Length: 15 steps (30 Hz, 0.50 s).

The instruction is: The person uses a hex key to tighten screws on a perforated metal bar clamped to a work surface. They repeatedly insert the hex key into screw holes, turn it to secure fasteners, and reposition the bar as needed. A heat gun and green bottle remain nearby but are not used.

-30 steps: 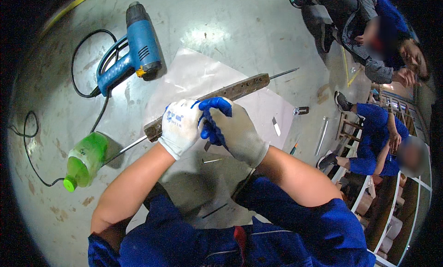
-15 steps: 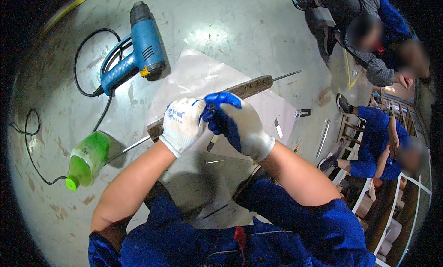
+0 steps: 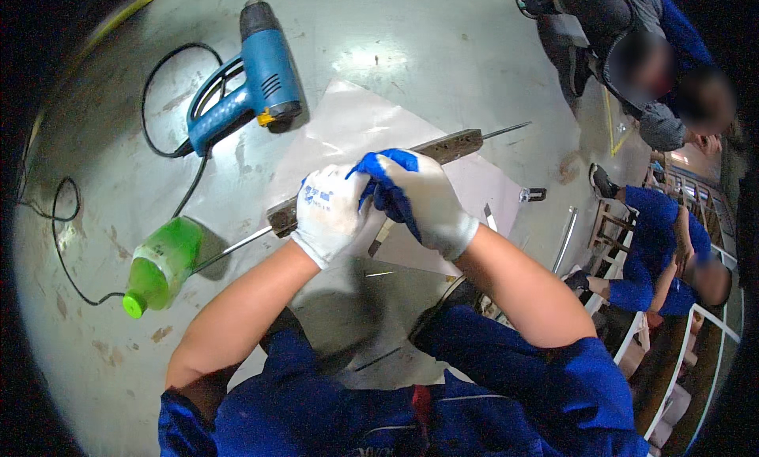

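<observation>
My left hand (image 3: 326, 208) and my right hand (image 3: 425, 198), both in white gloves with blue-coated palms, meet fingertip to fingertip. Their fingers are curled and pinched together; anything between them is hidden by the gloves. Behind and beneath the hands lies a worn, dark wooden-looking bar (image 3: 457, 146), slanting up to the right. A thin metal rod (image 3: 510, 130) sticks out of its far right end, and a thicker shiny shaft (image 3: 237, 248) reaches from its left end toward the bottle. Under all this is a white sheet (image 3: 344, 113) on the floor.
At the upper left lies a blue heat gun (image 3: 269, 69) with a black cord. A green bottle (image 3: 166, 259) lies on its side near my left forearm. To the right are a small slotted metal piece (image 3: 534, 194) and a metal strip (image 3: 565, 239). Two people (image 3: 656, 243) sit farther right.
The whole scene has shifted slightly to the right in the picture. My hands stay joined over the bar, and the right fingers are curled a little differently.
</observation>
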Available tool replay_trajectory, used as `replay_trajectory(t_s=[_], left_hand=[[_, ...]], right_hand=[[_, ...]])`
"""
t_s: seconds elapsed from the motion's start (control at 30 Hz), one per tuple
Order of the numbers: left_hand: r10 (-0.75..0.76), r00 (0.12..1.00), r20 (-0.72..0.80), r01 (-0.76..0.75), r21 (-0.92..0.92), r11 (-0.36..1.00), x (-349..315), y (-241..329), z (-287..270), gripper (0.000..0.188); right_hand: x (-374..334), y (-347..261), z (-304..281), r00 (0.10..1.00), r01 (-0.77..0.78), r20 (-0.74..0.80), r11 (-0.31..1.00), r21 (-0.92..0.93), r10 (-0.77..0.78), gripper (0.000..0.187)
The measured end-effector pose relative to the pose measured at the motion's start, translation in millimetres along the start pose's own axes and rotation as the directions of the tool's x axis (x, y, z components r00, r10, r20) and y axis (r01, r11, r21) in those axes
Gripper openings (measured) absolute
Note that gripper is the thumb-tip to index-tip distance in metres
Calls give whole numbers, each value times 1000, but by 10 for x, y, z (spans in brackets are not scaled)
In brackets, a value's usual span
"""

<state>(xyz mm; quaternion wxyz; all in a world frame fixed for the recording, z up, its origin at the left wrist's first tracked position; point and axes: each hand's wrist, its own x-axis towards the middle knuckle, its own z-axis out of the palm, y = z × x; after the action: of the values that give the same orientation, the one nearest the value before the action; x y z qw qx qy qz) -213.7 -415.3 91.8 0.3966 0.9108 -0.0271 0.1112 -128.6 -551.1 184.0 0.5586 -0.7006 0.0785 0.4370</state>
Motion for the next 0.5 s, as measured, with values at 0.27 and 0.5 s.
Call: replay_trajectory(t_s=[0.27, 0.5], left_hand=[[-7, 1000, 14, 7, -56, 998, 61, -11, 18, 18], [6, 999, -46, -12, -121, 993, -31, 36, 11, 25]], right_hand=[[-180, 8, -107, 876, 417, 129, 596, -686, -464, 22], [-286, 10, -52, 936, 201, 87, 313, -928, -342, 25]])
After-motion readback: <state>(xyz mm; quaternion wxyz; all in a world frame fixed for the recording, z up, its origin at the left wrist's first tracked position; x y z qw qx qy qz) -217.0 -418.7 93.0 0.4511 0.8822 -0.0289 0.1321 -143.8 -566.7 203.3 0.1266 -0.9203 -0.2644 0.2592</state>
